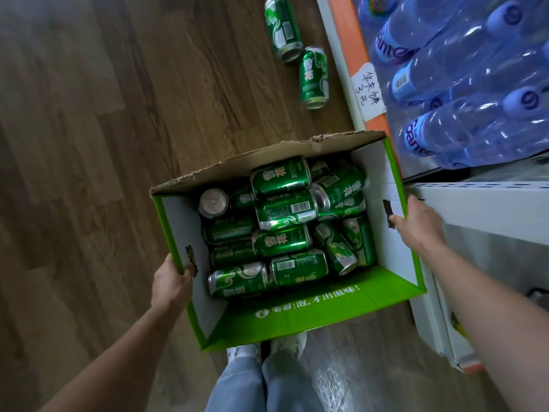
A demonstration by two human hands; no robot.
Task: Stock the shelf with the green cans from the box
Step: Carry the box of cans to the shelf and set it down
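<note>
Jeans: blue jeans (252, 388) right at the bottom edge, with white shoes (246, 350) poking out from under the box's near flap.
Box: open green-and-white cardboard box (297, 310), held up between both hands over the wooden floor (89, 144), its right side just beside the shelf. The far flap is ragged along its edge.
Left hand: left hand (173, 281) is clamped on the box's left wall, fingers curled in at the handle cutout.
Right hand: right hand (416, 221) grips the right wall the same way, thumb hooked in by the other cutout.
Green cans: green cans (282, 242) are piled inside the box, mostly on their sides in a jumble. One shows its silver top near the left wall.
Strays: far can (283, 28) and near can (313, 78) lie on the floor beyond the box, roughly end to end, close to the shelf base.
Shelf: white shelf (475, 203) on the right, orange strip along the lower edge.
Bottles: wrapped blue water bottles (460, 69) are stacked on the lower level.
Tag: handwritten paper tag (367, 90) is stuck on the orange strip.
</note>
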